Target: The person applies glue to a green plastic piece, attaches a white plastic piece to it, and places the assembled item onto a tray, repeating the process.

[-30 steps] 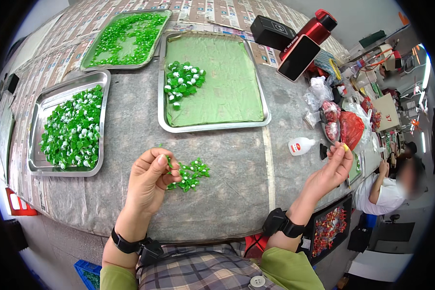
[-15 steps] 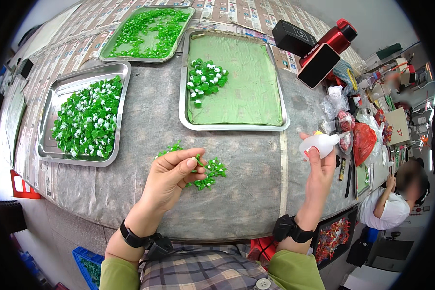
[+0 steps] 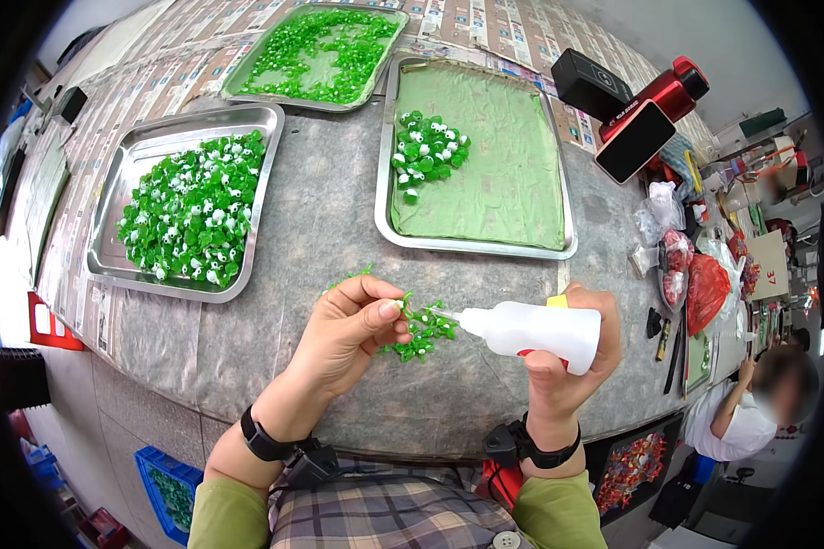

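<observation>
The left hand (image 3: pixel 348 329) is pinching a small green piece (image 3: pixel 395 306) between its thumb and fingers. It is holding the piece just above a little pile of green and white bits (image 3: pixel 421 331) that is lying on the grey counter (image 3: pixel 320 220). The right hand (image 3: pixel 568 352) is wrapping its fingers around a white squeeze bottle (image 3: pixel 536 329). The bottle is lying sideways in the hand, and its thin tip is pointing left, right up to the pinched piece. I cannot tell if the tip is touching it.

Farther back on the counter, three metal trays are sitting. The tray on the left (image 3: pixel 128 188) is holding a big heap of green and white bits. The tray in the middle (image 3: pixel 522 242) is lined with a green sheet and is holding a small bunch of the same bits near its far left corner. The tray at the back (image 3: pixel 247 78) is holding lots of green pieces.

To the right, a red bottle (image 3: pixel 668 87) and a dark phone (image 3: pixel 634 140) are leaning by a black box (image 3: pixel 590 84). Another person (image 3: pixel 751 412) is sitting low at the right edge.
</observation>
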Demonstrator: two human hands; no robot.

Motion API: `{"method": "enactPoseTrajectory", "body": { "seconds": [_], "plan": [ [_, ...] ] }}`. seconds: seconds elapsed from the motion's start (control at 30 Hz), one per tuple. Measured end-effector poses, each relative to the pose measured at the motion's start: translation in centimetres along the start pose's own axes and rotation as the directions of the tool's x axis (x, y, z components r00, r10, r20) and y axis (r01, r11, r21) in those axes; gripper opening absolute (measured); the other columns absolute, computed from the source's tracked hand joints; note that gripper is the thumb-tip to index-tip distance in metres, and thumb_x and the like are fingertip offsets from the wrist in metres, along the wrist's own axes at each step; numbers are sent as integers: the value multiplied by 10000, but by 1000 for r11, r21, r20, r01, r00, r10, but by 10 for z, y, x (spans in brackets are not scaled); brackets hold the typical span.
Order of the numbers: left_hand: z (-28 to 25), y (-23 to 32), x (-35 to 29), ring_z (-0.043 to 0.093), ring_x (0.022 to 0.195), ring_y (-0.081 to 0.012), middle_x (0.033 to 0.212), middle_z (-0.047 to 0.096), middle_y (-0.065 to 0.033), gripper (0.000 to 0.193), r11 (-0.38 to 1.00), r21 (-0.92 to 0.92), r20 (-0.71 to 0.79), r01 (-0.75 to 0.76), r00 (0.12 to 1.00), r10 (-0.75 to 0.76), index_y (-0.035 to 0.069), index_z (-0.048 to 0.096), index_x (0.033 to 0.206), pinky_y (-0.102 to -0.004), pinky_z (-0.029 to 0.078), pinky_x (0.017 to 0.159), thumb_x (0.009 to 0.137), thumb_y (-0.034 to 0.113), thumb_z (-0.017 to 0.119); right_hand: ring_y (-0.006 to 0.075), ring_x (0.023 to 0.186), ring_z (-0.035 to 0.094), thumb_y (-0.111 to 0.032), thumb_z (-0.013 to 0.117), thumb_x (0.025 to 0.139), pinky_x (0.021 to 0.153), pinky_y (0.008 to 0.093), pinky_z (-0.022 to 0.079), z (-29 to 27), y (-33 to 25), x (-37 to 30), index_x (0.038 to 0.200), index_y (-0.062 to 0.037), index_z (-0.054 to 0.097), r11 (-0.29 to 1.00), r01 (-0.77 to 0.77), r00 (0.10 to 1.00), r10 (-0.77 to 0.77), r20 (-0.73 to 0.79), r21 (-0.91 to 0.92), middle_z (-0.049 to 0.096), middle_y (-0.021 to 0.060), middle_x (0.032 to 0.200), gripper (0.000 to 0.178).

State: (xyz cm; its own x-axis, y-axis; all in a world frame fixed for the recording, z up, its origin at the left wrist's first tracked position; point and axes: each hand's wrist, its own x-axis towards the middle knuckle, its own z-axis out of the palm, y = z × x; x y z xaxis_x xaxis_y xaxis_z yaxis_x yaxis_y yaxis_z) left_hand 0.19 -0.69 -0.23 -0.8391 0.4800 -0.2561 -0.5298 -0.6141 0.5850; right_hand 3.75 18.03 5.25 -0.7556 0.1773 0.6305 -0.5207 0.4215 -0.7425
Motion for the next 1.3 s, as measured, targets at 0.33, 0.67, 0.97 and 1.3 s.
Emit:
{"method": "enactPoseTrajectory", "body": {
  "seconds": [0.33,0.67,0.97,1.3],
  "plan": [
    [-1,0,0,551,640,-100,717,552,-31,75,1000,-13,16,11,1000,-11,37,528,824,-229,491,597,767,76,557,133,486,448,-329,752,559,453,245,330,5,-1,0,799,-28,480,999,26,999,-25,44,-33,509,51,626,472],
    [-2,-1,1,554,605,-113,691,563,-44,81,1000,-12,25,15,1000,-15,37,532,803,-226,481,576,770,105,560,126,506,432,-312,744,577,473,236,333,8,-1,-2,806,-25,476,1000,6,1000,-6,-11,19,493,41,644,455],
    [-3,0,0,549,609,-113,695,565,-47,92,1000,-10,30,22,999,-21,33,537,796,-228,478,579,768,115,565,115,546,431,-334,727,599,475,229,324,7,1,-2,815,-20,469,999,-12,999,10,-30,-45,475,32,658,461],
    [4,2,-3,557,665,-127,745,571,-49,126,982,143,-89,-126,986,139,22,541,864,-231,462,623,749,58,578,108,527,438,-330,722,605,464,221,326,5,1,-4,781,-23,488,999,-33,999,34,-26,23,491,41,650,424]
  ]
}}
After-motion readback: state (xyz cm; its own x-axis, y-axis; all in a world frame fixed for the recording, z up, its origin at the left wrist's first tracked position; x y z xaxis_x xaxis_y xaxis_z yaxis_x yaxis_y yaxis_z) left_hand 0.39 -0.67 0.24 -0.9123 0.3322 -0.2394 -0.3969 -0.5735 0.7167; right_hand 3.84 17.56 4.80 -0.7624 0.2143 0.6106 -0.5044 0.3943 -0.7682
